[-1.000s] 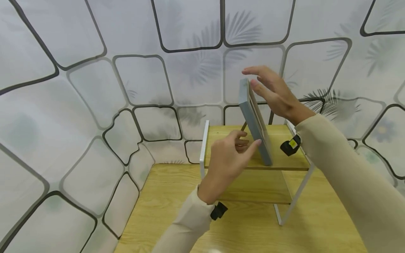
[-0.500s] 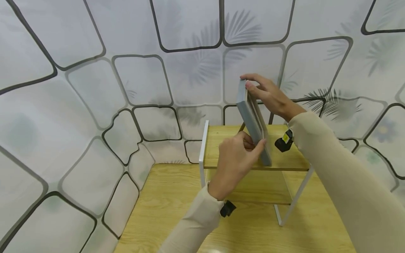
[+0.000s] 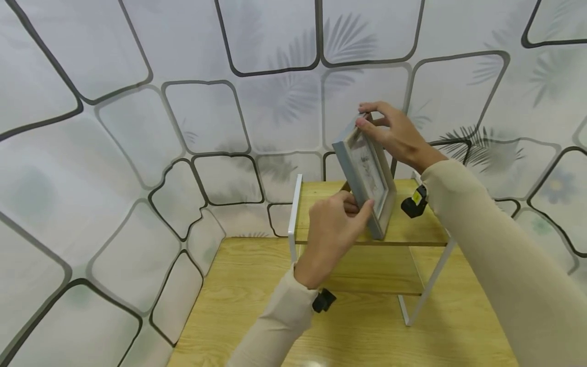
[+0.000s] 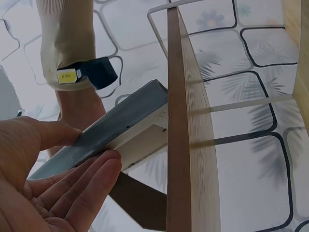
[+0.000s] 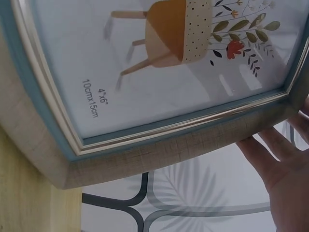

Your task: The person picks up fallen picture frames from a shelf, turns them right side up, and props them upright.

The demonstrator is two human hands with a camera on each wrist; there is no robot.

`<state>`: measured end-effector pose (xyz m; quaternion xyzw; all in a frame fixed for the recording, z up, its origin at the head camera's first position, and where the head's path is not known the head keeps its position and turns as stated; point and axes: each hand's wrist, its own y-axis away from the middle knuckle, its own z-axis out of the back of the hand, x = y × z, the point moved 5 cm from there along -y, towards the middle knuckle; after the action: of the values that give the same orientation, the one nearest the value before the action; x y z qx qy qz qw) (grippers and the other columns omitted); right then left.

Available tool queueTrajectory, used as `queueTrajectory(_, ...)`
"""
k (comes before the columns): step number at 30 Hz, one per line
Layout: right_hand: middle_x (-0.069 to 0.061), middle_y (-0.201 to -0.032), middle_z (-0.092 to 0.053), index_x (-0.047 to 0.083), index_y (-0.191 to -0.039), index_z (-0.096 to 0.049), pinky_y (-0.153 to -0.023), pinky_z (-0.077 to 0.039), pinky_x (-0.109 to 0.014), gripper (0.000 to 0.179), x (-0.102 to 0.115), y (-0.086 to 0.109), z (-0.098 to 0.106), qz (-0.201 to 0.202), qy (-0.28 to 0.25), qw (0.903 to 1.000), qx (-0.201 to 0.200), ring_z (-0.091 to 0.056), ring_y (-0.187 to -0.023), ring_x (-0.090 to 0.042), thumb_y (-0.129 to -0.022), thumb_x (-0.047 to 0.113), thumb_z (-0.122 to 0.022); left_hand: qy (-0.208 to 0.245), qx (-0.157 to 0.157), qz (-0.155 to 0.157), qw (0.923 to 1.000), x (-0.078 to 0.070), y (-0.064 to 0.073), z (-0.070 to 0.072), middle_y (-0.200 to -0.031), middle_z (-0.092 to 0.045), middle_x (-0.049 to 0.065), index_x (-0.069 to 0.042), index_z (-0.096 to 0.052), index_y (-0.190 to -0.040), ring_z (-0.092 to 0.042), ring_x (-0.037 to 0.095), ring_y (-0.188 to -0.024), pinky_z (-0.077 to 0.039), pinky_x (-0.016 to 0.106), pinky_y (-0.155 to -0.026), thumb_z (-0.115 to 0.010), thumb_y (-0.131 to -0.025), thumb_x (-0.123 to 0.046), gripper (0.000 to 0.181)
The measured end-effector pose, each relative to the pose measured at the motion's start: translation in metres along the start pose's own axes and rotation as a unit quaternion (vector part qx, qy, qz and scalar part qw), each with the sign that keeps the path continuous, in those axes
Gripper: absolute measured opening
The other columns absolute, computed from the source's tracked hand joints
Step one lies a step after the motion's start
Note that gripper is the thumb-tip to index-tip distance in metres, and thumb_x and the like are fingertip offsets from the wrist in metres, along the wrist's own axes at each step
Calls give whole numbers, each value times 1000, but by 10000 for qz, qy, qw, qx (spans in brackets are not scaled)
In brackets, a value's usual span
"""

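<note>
A picture frame [image 3: 367,173] with blue-grey outer sides leans on the upper board of a small two-tier rack, its front turned partly to the right. My left hand [image 3: 332,221] pinches its near side, the thumb on the front edge and the fingers behind. At the top edge, my right hand [image 3: 396,135] grips the frame between thumb and fingers. In the right wrist view, the print [image 5: 193,53] behind the glazing shows a potted flowering plant and size text. A dark brown flap [image 4: 140,203] juts out behind the frame in the left wrist view.
The rack's upper board [image 3: 316,206] has white metal side rails [image 3: 295,211]. Its lower board [image 3: 371,270] sits beneath, all on a wood-grain table [image 3: 257,285]. Patterned cloth walls [image 3: 284,122] stand close behind and to the left.
Both hands have closed onto the picture frame. The frame has turned so that more of its front shows, and its lower near corner has shifted slightly left.
</note>
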<state>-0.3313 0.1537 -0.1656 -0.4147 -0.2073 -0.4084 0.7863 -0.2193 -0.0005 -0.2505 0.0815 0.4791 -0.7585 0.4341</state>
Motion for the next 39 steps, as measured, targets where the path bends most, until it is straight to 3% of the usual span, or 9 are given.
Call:
queueTrajectory(8,-10,-151,-47,7,-143,-52,-92,-49,-59,61,-4,3,9,-317,397,9978,-425,-54,-128,-38,-99,49,-59,-86,-9,161,9998,13,0,9,-84,-77,6,-3,-77,-97,-73,6,-69,-55,15,-62,-74,-95,-29,27)
queueTrajectory(13,-18,-138,-56,3,-137,-55,-83,-55,-47,66,-2,4,14,-375,699,9941,-743,-62,-116,-37,-95,53,-64,62,7,320,9995,20,-2,18,-87,-77,6,-1,-76,-103,-74,9,-73,-57,20,-63,-72,-96,-27,27)
queueTrajectory(18,-20,-124,-61,-1,-129,-60,-76,-47,-30,64,2,9,22,-292,1096,9860,-1223,-63,-101,-33,-93,51,-69,149,120,533,9984,25,-6,21,-93,-78,9,1,-75,-109,-75,13,-78,-60,26,-69,-69,-98,-24,28)
queueTrajectory(28,-25,-121,-64,-9,-116,-64,-101,-43,-57,68,10,27,33,-242,1634,9630,-2129,-58,-115,-42,-87,52,-75,-125,177,477,9986,33,-17,22,-98,-77,10,-4,-76,-94,-75,18,-88,-61,35,-78,-67,-100,-18,18)
queueTrajectory(35,-25,-112,-67,-8,-109,-66,-93,-44,-58,67,18,39,32,-315,2062,9404,-2688,-61,-103,-42,-86,53,-76,-58,340,710,9969,36,-21,21,-105,-76,11,-2,-75,-117,-75,19,-91,-60,34,-78,-64,-102,-18,25)
queueTrajectory(39,-25,-110,-67,-8,-108,-66,-89,-45,-57,67,20,43,30,-389,2201,9322,-2846,-61,-98,-41,-86,55,-74,-55,394,807,9959,38,-22,19,-108,-75,12,-1,-72,-121,-75,20,-88,-61,32,-74,-62,-103,-17,27)
